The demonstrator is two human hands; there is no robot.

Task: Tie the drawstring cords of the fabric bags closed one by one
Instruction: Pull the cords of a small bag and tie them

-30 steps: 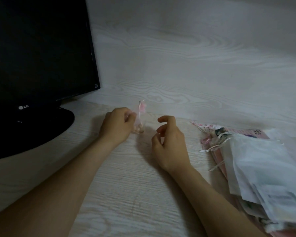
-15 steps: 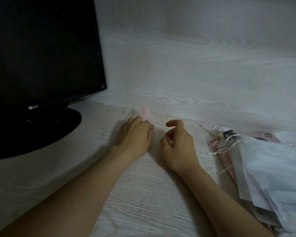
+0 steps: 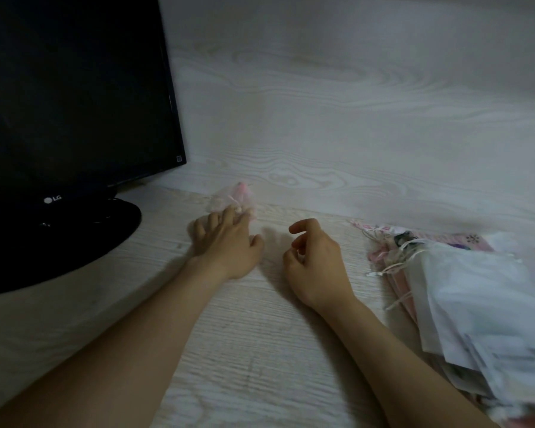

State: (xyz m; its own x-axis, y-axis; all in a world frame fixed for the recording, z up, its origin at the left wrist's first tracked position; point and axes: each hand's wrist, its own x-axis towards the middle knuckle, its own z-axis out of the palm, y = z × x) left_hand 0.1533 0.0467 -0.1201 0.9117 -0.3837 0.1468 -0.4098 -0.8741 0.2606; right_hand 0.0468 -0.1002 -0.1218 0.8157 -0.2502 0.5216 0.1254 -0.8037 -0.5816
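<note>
Pink sheer drawstring pouch (image 3: 236,197) lies at the bench (image 3: 260,350) back edge; left hand (image 3: 226,245) touches it, fingers nearly straight. Right hand (image 3: 317,261) loosely curled, empty. Judged: pouch done. Next: draw one from the stack of fabric bags (image 3: 445,273), right edge.

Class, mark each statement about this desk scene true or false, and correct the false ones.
1. The left hand touches the small pink bag with its fingers. True.
2. The right hand grips a cord. False: its fingers are loosely curled and hold nothing.
3. The pile of bags lies to the right of the right hand. True.
4. The monitor shows a bright picture. False: its screen is dark.
5. The small pink bag lies on the pile. False: it lies on the desk, apart from the pile.
</note>
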